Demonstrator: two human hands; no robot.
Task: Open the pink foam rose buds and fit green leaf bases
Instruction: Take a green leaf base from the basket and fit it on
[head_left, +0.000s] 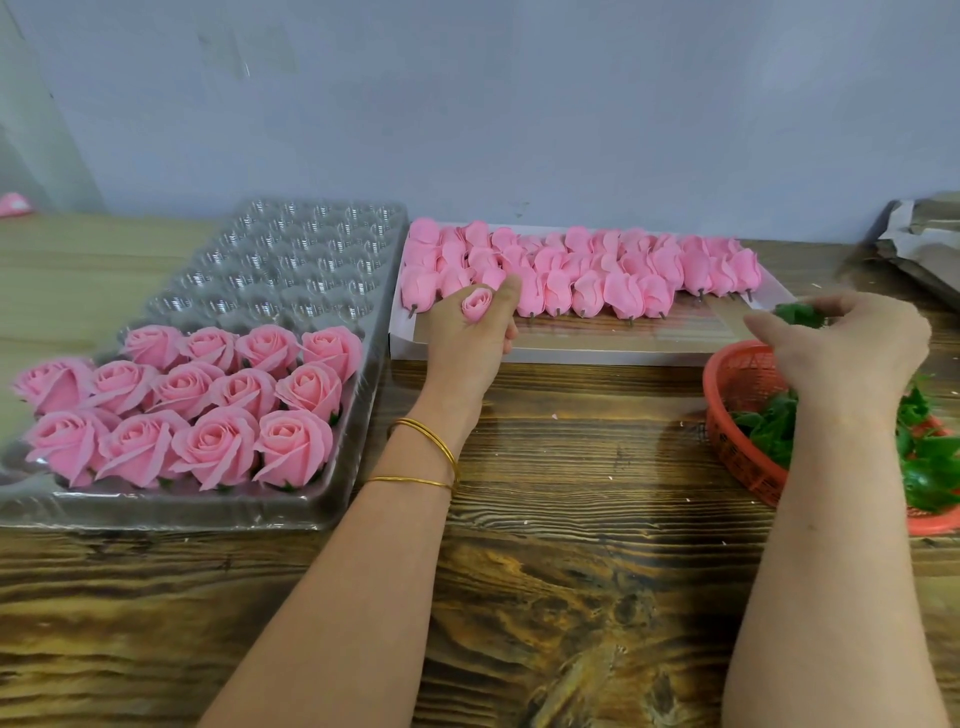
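Note:
My left hand (470, 338) grips a closed pink rose bud (477, 304) above the front edge of the white box (571, 353). Several more closed buds (597, 270) lie in rows in that box, stems toward me. My right hand (852, 348) pinches a green leaf base (800, 314) just above the red basket (737, 415), which holds several more leaf bases (930, 467). Several opened roses (208, 405) with green bases stand in the near rows of the clear plastic tray (291, 249) at the left.
The wooden table (571, 571) stretches bare toward me between my forearms. Grey wall stands close behind the trays. Crumpled grey packaging (924, 239) lies at the far right. A pink piece (13, 203) sits at the far left edge.

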